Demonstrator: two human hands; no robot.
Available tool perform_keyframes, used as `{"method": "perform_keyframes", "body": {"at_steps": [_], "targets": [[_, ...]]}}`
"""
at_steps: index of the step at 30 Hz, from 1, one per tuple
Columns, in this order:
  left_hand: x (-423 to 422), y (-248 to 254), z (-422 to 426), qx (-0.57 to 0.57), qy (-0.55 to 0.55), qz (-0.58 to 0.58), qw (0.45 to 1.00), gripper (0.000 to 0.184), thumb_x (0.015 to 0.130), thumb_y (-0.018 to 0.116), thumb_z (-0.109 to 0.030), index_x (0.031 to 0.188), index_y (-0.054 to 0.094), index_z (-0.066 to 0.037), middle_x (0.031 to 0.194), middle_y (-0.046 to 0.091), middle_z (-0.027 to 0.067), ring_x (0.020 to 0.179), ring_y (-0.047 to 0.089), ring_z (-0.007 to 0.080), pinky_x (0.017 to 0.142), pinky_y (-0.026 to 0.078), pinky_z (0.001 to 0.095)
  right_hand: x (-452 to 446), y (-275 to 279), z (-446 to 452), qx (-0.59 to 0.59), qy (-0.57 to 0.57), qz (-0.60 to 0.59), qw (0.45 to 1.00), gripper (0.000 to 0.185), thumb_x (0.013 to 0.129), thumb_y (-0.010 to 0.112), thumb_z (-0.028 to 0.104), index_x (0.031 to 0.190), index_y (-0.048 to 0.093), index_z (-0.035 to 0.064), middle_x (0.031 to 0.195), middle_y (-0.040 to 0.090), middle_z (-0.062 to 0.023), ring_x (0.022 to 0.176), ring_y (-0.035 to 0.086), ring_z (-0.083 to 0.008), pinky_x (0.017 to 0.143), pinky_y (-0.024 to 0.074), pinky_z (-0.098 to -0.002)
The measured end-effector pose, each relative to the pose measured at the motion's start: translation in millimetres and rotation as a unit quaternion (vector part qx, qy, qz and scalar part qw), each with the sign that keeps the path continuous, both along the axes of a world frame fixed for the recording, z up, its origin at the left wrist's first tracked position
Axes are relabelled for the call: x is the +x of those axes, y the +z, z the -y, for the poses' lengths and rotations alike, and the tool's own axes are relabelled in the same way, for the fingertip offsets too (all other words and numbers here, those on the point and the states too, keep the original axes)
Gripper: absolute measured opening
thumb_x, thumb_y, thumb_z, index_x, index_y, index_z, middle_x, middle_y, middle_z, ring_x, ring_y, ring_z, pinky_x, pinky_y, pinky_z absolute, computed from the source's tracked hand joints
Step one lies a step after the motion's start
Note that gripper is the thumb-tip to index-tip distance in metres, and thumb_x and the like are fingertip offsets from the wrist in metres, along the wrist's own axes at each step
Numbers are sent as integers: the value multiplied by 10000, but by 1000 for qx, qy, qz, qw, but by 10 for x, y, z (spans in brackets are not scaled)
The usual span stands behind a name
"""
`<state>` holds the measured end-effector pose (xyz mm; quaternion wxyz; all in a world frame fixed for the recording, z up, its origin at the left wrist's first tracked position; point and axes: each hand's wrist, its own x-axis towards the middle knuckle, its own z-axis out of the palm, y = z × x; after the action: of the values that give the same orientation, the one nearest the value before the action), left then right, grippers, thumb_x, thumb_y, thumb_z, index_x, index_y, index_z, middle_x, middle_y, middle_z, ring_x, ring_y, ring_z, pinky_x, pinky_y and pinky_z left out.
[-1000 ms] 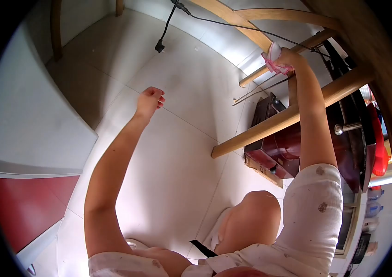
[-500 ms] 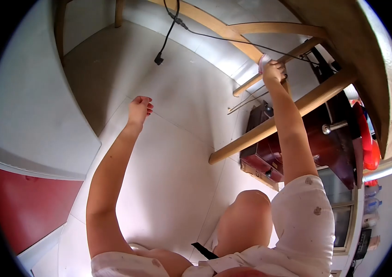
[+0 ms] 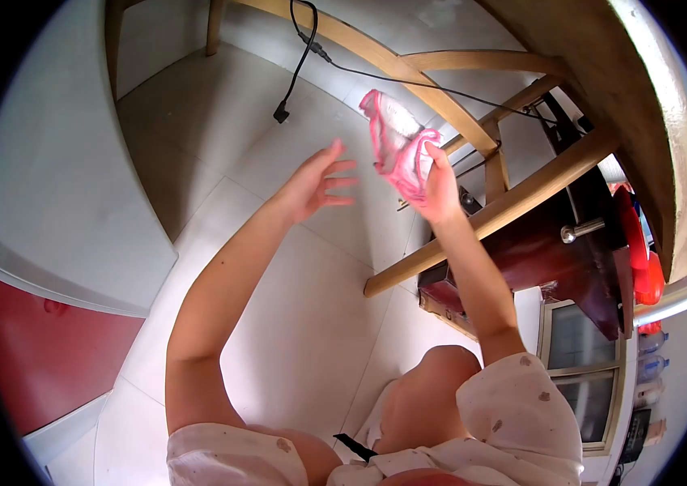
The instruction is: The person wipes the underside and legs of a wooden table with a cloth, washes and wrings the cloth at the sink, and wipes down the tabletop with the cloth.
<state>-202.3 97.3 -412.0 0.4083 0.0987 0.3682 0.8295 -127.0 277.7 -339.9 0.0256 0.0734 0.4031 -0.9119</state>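
Observation:
My right hand grips a white cloth with pink edging, which hangs loosely spread out to the left of the fingers. The hand is in front of the wooden table frame's slanting bar. My left hand is held out to the left of the cloth, apart from it. Its fingers are spread, slightly blurred, with nothing in them. Behind and above the left hand, a black cable with a plug dangles from the wooden frame.
A dark red cabinet with metal knobs stands under the wooden frame on the right. To the left is a large grey-white surface above a red panel. Pale floor tiles lie below. Plastic bottles stand at the far right.
My right hand has come back from the wooden frame, moving left and down with the cloth, which now hangs unfolded. My left hand has moved right toward it and its fingers have spread.

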Motion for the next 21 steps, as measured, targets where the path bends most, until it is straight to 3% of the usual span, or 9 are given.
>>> {"method": "perform_keyframes", "body": {"at_steps": [1,4,11,13,16,17,18,19,21], "targets": [[-4,26,22,104,-54,29,993,497,826,487,-428,1128,467,-34,1007,550,81,1014,487,209,852,403,356,38,-81,72,-54,29,-25,998,489,820,407,308,1220,375,28,1229,424,-140,1112,424,-303,954,304,-487],[-52,74,57,143,-21,-11,989,464,831,499,-367,1123,452,-10,1008,552,85,965,511,194,834,416,342,139,-224,211,-151,114,-66,980,544,824,349,413,1243,365,65,1261,394,-136,1152,378,-305,959,277,-498],[-197,-145,40,46,71,-80,993,253,838,453,-206,1036,497,-54,995,559,64,857,543,157,737,429,283,173,84,194,-82,1,-47,996,576,820,319,486,1240,375,96,1241,412,-111,1141,381,-303,942,285,-507],[-212,-238,45,8,91,-42,995,223,832,426,-166,1020,501,-71,979,562,60,834,539,145,710,424,269,32,389,4,66,-159,-183,968,547,827,331,475,1211,399,93,1204,436,-111,1123,397,-293,929,311,-501],[-231,-319,42,1,83,-36,996,202,831,424,-170,997,501,-85,942,564,44,795,527,134,693,410,260,-253,995,-534,339,-320,-282,839,450,815,433,385,1160,436,97,1192,442,-104,1113,407,-277,901,344,-484],[-244,-366,38,3,75,-39,996,187,834,442,-189,987,499,-96,922,564,29,785,520,127,693,401,258,-337,1227,-618,447,-380,-251,769,426,796,478,346,1140,450,95,1194,441,-106,1113,406,-279,899,343,-476],[-249,-414,24,4,75,-40,996,187,834,442,-189,987,499,-96,922,564,29,785,520,127,693,401,258,-490,1396,-841,697,-449,-308,467,407,773,500,327,1091,471,76,1166,443,-124,1113,401,-276,906,337,-421],[-255,-459,0,7,74,-34,997,178,836,437,-187,974,502,-96,897,564,22,766,517,120,681,401,253,-637,1538,-1071,833,-445,-317,89,388,749,522,309,1043,491,57,1138,446,-142,1112,396,-274,913,330,-365],[-241,-480,-13,12,76,-30,997,169,838,433,-186,960,506,-95,872,563,16,748,514,113,669,401,248,-814,1622,-1395,912,-346,-175,-133,413,715,551,313,1042,492,68,1178,419,-130,1135,360,-301,928,309,-387]]}}
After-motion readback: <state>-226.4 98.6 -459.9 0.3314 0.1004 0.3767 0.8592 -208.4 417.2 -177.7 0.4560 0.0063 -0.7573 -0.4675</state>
